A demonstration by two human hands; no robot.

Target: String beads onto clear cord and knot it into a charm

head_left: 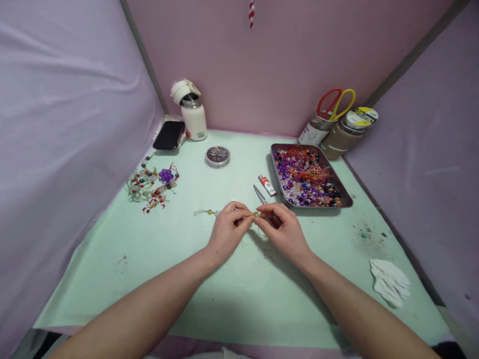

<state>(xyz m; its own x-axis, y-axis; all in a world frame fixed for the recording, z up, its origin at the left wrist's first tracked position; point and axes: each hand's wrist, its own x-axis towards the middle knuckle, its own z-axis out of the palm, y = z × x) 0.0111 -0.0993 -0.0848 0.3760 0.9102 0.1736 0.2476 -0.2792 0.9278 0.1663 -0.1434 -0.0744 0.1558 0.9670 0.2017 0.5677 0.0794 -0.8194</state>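
Both hands meet low over the middle of the table. My left hand (232, 222) pinches a thin beaded cord (204, 212), whose looped tail with a yellowish bead lies out to the left. Between the fingertips shows a yellow bead (256, 214). My right hand (282, 224) is closed on that bead from the other side, and a thin end of cord curls below it. Partly behind the right hand lie small scissors (259, 193) with a red part showing under the fingers. A lighter (267, 185) rests just beyond them.
A metal tray (350, 203) of beads and threads stands right. Behind it are a jar (312, 132) holding red and yellow scissors and a lidded jar (342, 137). At left are beaded strings (149, 187), a phone (169, 135) and a bottle (194, 119). A round tin (217, 156) and white cloth (391, 281) lie apart.
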